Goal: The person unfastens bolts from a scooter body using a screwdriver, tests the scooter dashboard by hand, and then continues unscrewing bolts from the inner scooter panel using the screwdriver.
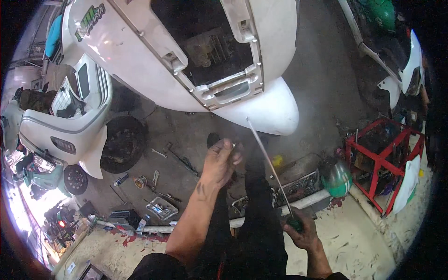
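My right hand (pixel 302 231) is closed on the green handle of a long screwdriver (pixel 270 168); its thin shaft slants up to the white rear mudguard (pixel 261 105) of a scooter, where the tip touches or nearly touches. The white body (pixel 121 46) above has an opening in its top with a metal frame around it. My left hand (pixel 224 158) is raised below the mudguard, thumb and fingers pinched on a small shiny piece (pixel 234 145), too small to make out clearly. My dark-clothed legs are under both hands.
Other scooters stand at left (pixel 60 130) and upper right (pixel 406 65). Wrenches (pixel 158 153), a parts tray (pixel 161 209) and other tools lie on the floor (pixel 322 74). At right are a red metal stand (pixel 373 177) and a green helmet-like object (pixel 336 177); a pale ledge (pixel 359 233) runs along the bottom.
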Demonstrator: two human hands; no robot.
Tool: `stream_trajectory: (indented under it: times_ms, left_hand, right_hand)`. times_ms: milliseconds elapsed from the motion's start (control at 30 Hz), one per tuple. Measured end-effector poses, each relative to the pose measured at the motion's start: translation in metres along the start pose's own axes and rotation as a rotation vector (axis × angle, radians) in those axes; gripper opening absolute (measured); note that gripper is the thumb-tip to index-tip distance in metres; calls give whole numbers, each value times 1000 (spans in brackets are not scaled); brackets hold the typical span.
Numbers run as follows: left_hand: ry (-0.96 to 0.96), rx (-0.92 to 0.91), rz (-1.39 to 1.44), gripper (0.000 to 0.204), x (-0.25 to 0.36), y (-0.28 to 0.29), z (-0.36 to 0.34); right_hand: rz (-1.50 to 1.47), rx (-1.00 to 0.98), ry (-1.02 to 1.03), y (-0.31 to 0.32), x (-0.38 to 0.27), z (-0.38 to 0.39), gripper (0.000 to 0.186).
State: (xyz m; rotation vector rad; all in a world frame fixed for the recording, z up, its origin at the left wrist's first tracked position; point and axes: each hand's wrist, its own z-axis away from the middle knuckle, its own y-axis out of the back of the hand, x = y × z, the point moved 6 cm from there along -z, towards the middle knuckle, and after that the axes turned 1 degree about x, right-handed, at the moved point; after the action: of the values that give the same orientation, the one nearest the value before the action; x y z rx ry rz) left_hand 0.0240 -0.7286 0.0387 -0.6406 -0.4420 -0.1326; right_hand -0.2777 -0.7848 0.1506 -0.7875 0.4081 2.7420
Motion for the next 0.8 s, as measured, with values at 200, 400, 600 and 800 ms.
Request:
stream_trajectory:
  times_ms: [200, 400, 600, 800]
  left_hand:
    - [68, 108, 113, 38, 6, -17, -12]
    - [54, 83, 122, 36, 15, -27, -16]
    - [20, 20, -173, 30, 27, -29, -19]
    - [24, -109, -97, 31, 34, -53, -31]
  right_hand:
    - [246, -10, 133, 16, -17, 14, 56]
    - [299, 55, 225, 21, -20, 11, 50]
    - [244, 95, 294, 39, -23, 12, 52]
    - [-579, -304, -310, 20, 2, 23, 63]
